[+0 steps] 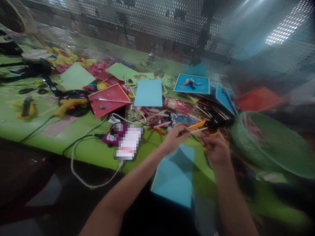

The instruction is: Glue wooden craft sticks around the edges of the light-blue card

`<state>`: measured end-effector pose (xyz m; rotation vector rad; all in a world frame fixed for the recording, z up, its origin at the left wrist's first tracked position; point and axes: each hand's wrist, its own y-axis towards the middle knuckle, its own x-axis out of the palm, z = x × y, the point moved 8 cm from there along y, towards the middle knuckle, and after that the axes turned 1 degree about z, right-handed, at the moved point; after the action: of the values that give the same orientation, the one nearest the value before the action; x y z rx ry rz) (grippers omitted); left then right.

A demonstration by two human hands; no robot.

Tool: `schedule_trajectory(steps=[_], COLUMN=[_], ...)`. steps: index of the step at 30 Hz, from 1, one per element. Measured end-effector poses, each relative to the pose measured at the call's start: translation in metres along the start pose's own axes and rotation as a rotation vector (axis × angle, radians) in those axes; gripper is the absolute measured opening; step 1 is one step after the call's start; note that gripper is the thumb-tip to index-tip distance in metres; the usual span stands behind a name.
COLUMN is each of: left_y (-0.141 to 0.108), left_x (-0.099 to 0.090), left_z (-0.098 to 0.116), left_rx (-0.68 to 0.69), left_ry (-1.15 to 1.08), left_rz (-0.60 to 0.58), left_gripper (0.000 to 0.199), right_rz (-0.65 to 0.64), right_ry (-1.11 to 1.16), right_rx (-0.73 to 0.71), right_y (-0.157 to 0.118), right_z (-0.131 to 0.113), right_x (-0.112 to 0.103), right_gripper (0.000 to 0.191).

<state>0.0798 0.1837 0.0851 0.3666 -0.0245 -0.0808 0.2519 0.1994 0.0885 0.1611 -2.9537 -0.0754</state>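
My left hand (pixel 177 135) is closed on a thin pale stick (pixel 201 130) that points to the right. Just above that stick lies a long orange object (pixel 197 125), touching or close to my left fingers; its kind is too blurred to tell. My right hand (pixel 218 149) is closed beside the stick's far end, with a small orange piece (pixel 214 134) showing at its fingertips. Below both hands a light blue board (pixel 176 175) rests at the table's front edge, partly shaded.
On the green table (pixel 94 150) a phone (pixel 129 142) is plugged into a white cable. A yellow glue gun (pixel 70 105) lies left. Red (pixel 108 100) and blue (pixel 194 83) decorated boards pile up behind. A green basin (pixel 273 144) stands right.
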Motion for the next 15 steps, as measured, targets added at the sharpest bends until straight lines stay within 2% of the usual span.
schedule_trajectory(steps=[5,10,12,15], left_y=[0.000,-0.002,-0.001,0.001], left_x=[0.002,0.009,0.009,0.002], left_z=[-0.004,-0.005,-0.003,0.001], left_rx=[-0.033,-0.019,-0.018,-0.012], left_ry=[0.003,-0.040,-0.063,-0.074], left_rz=[-0.029,-0.078,-0.077,-0.027], left_gripper=[0.015,0.015,0.015,0.016], right_rz=[-0.036,-0.147,-0.153,-0.109], right_ry=[0.069,0.146,0.118,0.047], right_rx=[0.053,0.205,0.205,0.130], right_y=[0.000,-0.002,0.000,0.004], right_z=[0.004,0.016,0.013,0.004], right_x=[0.004,0.024,0.026,0.016], right_gripper=[0.025,0.031,0.038,0.039])
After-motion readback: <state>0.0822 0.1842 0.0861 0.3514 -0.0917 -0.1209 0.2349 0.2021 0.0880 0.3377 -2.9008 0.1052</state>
